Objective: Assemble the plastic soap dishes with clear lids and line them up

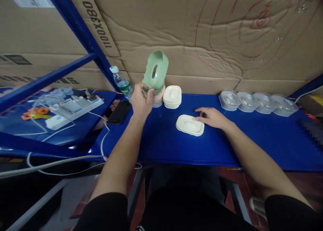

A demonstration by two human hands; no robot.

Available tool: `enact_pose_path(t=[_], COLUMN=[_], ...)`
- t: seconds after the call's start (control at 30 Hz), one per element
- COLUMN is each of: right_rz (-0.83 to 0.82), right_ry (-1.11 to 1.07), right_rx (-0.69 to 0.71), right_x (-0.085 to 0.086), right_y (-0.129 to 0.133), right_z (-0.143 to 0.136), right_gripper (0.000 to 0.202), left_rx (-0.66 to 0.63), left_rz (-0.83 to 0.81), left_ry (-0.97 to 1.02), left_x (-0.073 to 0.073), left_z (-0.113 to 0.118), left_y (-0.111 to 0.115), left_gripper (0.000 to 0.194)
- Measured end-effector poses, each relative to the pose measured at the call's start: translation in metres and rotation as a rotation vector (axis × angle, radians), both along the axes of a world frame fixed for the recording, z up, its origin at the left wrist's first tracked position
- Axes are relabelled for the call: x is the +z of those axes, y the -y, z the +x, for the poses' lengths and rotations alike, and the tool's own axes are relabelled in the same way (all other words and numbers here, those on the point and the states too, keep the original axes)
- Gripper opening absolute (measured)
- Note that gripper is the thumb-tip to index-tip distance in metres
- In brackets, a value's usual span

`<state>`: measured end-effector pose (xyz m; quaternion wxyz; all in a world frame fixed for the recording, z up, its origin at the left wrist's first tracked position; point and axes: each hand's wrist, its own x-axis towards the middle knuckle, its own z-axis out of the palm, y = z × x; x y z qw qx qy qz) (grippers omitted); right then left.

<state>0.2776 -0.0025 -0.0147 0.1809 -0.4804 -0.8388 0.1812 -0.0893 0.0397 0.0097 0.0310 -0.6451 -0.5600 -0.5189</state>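
My left hand (142, 100) pinches the lower edge of a light green plastic shell (161, 67) with a long oval slot. The shell is tilted up above a stack of similar pieces, of which a pinkish one (158, 98) shows below. On the blue table, a cream lid-like plate (188, 125) with a raised oblong middle lies flat. My right hand (212, 117) is at its right corner, thumb at the rim and index finger stretched out, not gripping it. Behind the plate stands a small stack of cream pieces (172, 95).
Several translucent lidded boxes (248, 102) stand in a row at the back right. To the left are a water bottle (122, 83), a black phone (119, 112), a white power strip (73, 113) and loose cables. Cardboard (176, 32) walls the back; a blue frame post (75, 22) rises at left.
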Motion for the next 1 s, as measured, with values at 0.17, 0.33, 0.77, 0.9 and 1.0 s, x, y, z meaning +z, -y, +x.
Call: enact_pose_path(t=[0.17,0.33,0.77,0.9,1.0], right_rz=[0.172,0.165,-0.304,-0.389,-0.468], right_ry=[-0.322,-0.385,0.111,0.386,0.499], right_rx=[-0.157,-0.192,-0.251,-0.149,-0.107], right_x=[0.011,0.025,0.05,0.059,0.061], right_y=[0.007,0.016,0.023,0.032,0.035], right_z=[0.001,0.005,-0.008,-0.014,-0.019], right_gripper=[0.083,0.073,0.058,0.063,0.065], left_rx=[-0.513,-0.897,-0.732,-0.586,-0.597], left_rz=[-0.221,-0.617,-0.682,-0.608,-0.714], left_ry=[0.089,0.183,-0.198,-0.406,-0.483], left_x=[0.003,-0.001,-0.014,-0.011,-0.012], left_z=[0.031,0.07,0.072,0.076,0.076], left_y=[0.024,0.044,0.035,0.039,0.037], left_gripper=[0.062,0.073,0.042,0.047,0.055])
